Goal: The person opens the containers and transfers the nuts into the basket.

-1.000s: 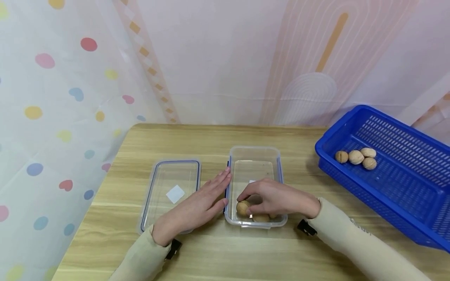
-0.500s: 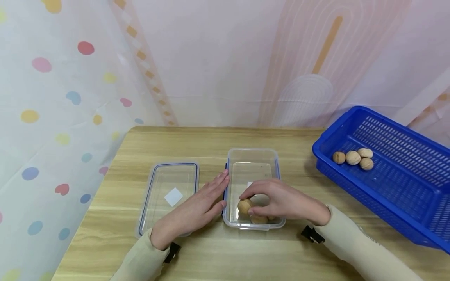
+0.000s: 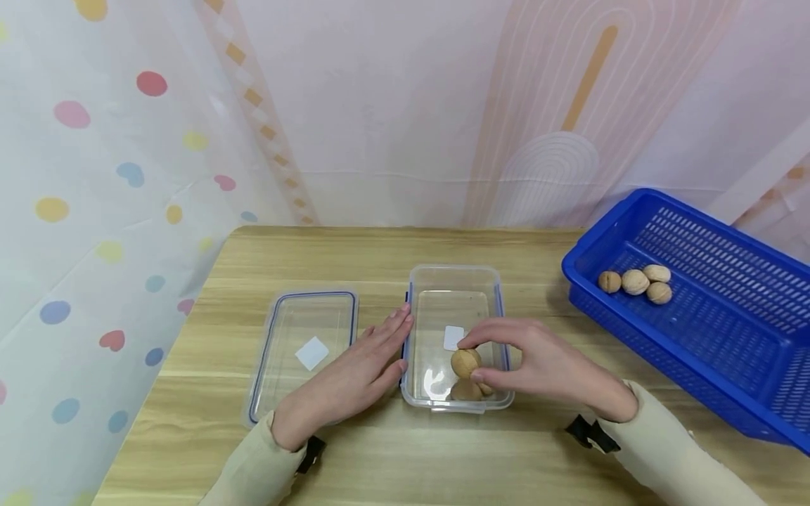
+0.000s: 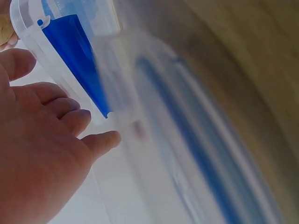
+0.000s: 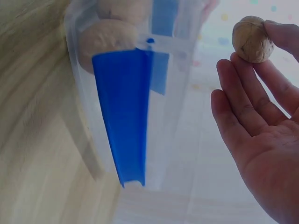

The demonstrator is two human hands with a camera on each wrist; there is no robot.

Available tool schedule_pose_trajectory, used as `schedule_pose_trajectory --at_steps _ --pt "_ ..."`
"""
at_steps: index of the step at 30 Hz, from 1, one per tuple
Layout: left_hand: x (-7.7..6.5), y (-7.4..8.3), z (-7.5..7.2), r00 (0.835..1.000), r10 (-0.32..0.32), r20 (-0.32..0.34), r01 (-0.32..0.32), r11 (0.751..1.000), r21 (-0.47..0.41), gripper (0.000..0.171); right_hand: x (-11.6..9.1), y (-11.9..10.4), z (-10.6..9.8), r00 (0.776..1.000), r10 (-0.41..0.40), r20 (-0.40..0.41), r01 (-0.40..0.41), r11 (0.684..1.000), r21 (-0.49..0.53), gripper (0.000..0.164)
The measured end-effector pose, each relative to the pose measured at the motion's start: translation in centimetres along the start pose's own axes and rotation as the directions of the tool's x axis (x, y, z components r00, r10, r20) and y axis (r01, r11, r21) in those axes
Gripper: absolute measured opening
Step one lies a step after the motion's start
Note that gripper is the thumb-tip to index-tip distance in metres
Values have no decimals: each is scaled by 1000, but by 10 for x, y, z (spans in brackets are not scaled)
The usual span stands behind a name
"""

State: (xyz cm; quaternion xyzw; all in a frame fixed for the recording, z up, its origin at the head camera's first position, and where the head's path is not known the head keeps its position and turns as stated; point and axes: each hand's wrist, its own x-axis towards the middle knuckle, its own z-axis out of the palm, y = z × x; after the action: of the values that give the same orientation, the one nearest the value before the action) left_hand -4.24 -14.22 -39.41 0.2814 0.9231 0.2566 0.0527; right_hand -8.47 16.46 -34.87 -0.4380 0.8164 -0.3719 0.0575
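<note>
A clear plastic food container (image 3: 436,277) with blue side clips stands uncovered on the table. My right hand (image 3: 531,358) pinches a walnut (image 3: 465,362) between thumb and fingers over the container's front part. In the right wrist view that walnut (image 5: 252,39) is held up at about the height of the rim, other fingers apart from it. Below it, walnuts (image 3: 467,391) lie at the container's front end, partly hidden. My left hand (image 3: 348,383) has extended fingers, their tips at the container's left wall; the left wrist view shows the blue clip (image 4: 74,60) beside them.
A clear lid (image 3: 285,351) with a blue seal lies left of the container, partly under the left forearm and hand. At the right, a blue slotted basket (image 3: 658,358) holds several walnuts (image 3: 635,282) in its far left corner. A curtain hangs behind the table.
My right hand has lifted the walnut from low in the container and moved it to the right. The left hand has stayed at the container's side.
</note>
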Motion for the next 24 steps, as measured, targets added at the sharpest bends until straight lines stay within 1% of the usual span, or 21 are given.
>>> schedule_pose_trajectory --at_steps 6,11,16,19,24 --pt "0 2 1 1000 5 -12 -5 999 45 62 -12 -4 -13 996 -15 -90 11 999 -42 34" --pt "0 0 1 1000 9 -21 -8 999 49 62 -20 -6 -24 990 -43 -135 32 996 -83 37" --pt "0 -1 2 1000 6 -15 -5 999 46 62 -30 -9 -35 985 -40 -170 17 991 -132 40" --pt "0 -1 2 1000 4 -12 -4 999 45 61 -37 -10 -42 980 -35 -194 7 990 -140 42" --pt "1 -1 2 1000 11 -11 -10 999 44 61 -49 -12 -54 967 -62 -247 24 988 -154 49"
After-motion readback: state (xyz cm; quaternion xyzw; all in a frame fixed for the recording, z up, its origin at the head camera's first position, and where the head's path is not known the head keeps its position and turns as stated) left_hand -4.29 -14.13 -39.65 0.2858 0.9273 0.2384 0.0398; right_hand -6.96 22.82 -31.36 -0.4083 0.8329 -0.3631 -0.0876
